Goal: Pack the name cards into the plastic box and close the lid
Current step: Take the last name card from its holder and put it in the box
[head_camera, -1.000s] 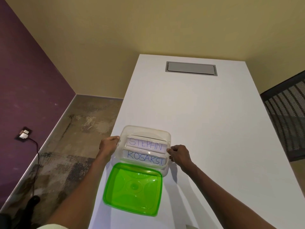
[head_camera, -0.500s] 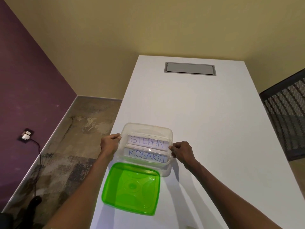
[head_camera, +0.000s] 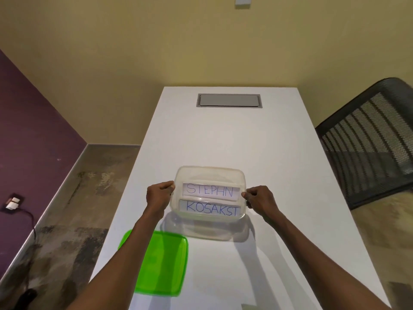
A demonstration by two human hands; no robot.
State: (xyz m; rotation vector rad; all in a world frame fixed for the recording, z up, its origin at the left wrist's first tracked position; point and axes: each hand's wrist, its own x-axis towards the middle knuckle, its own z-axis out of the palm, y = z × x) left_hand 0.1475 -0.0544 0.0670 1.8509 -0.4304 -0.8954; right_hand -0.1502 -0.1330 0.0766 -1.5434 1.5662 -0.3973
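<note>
Clear plastic box (head_camera: 210,175) gripped by both side rims, left hand (head_camera: 159,194) and right hand (head_camera: 260,201) each curled onto an edge, apparently raised just off the table (head_camera: 245,142), judging by the shadow beneath. Two name cards (head_camera: 211,199) standing inside, "STEPHN" behind "KOSAKST". Green lid (head_camera: 166,265) lying flat on the table nearer the body, partly under the left forearm, not yet on. Risks: tilting the box and toppling the cards; thin rims flexing or slipping from the pinch; cards standing too tall, stopping the lid from seating; forearm nudging the lid off the table edge.
</note>
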